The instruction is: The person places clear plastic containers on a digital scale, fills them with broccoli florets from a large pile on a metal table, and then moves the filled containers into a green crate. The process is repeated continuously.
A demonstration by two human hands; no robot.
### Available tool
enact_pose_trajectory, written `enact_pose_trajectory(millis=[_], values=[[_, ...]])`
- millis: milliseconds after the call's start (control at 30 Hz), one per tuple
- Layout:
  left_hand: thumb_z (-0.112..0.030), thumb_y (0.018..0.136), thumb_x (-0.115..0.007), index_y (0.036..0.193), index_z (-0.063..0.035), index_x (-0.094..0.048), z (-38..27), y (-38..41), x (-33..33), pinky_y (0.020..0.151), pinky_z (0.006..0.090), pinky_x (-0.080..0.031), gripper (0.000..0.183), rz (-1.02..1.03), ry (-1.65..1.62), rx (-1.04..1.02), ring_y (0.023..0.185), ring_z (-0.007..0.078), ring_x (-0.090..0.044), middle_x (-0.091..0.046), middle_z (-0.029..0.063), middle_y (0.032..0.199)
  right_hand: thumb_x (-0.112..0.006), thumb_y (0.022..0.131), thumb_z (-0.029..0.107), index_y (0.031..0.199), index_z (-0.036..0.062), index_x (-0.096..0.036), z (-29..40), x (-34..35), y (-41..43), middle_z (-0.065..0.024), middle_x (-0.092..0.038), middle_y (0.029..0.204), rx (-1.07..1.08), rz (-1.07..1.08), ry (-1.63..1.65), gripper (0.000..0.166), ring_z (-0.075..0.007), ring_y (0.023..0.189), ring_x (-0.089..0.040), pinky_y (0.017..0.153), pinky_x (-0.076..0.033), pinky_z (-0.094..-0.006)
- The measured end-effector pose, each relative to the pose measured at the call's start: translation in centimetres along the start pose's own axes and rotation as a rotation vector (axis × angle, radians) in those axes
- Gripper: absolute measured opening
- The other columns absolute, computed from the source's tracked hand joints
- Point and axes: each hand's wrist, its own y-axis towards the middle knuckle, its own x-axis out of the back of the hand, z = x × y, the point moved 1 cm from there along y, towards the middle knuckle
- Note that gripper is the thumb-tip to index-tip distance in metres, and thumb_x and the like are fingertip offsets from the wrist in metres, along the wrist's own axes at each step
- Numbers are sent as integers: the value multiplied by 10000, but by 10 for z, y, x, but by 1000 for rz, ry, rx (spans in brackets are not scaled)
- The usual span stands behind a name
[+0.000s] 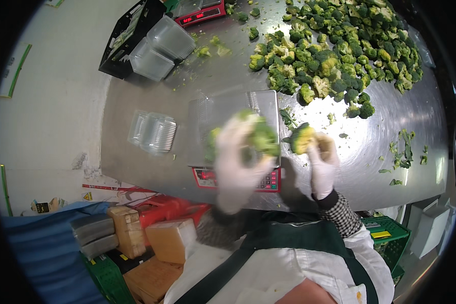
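My left hand [233,163], white-gloved and blurred by motion, is over the steel pan [264,100] of a red digital scale [199,184]. A green broccoli floret [265,136] appears held between its thumb and fingers. More blurred green [212,146] shows past the hand's left side; faint clear plastic edges are on the pan, but the hand hides most of what lies there. To the right of the scale, my gloved right hand [323,163] pinches a yellowing broccoli floret [303,140] just above the steel table [364,171].
A large heap of broccoli florets [326,64] covers the far right. Clear plastic clamshells [154,131] lie left of the scale; nested containers [161,47] stand beside a black crate [117,41]. A second red scale [199,15] is at the back. Cardboard boxes [171,239] sit below the table's front edge.
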Motion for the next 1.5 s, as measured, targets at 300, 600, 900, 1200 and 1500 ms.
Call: enact_pose_trajectory(millis=[300, 600, 900, 1200, 1500], values=[[129, 850, -688, 1494, -40, -346, 103, -57, 61, 1087, 387, -476, 749, -207, -517, 336, 1289, 242, -528, -484, 152, 1433, -738, 779, 51, 1117, 74, -659, -5, -102, -5, -139, -608, 898, 638, 464, -1028, 348, -349, 826, -600, 721, -484, -436], [115, 863, -681, 1450, -52, -406, 104, -62, 61, 1132, 385, -442, 670, -253, -657, 434, 1320, 234, -514, -447, 121, 1505, -690, 812, -35, 1247, 64, -608, -6, -98, -24, -97, -638, 1031, 619, 480, -1127, 453, -305, 970, -589, 869, -443, -425], [-60, 747, -819, 1416, -62, -432, 112, -75, 68, 1156, 461, -362, 773, 42, 135, 36, 1416, 337, -393, -396, 213, 1486, -725, 787, 105, 1090, 61, -640, -23, -84, -22, -198, -591, 1231, 579, 367, -1142, 317, -398, 1169, -538, 987, -410, -496], [-143, 800, -850, 1541, -48, -359, 113, -77, 67, 1123, 413, -391, 894, -48, 32, 88, 1329, 328, -465, -462, 179, 1419, -715, 791, 52, 970, 24, -590, -17, -84, -17, -187, -602, 1076, 687, 493, -1153, 220, -380, 948, -580, 813, -471, -456], [-133, 747, -897, 1421, -36, -446, 118, -72, 53, 1103, 417, -425, 817, -185, 184, 1, 1305, 316, -489, -488, 176, 1379, -675, 809, 51, 1182, 20, -628, 13, -98, -18, -141, -608, 948, 642, 664, -1447, 377, -324, 832, -615, 692, -486, -420]])
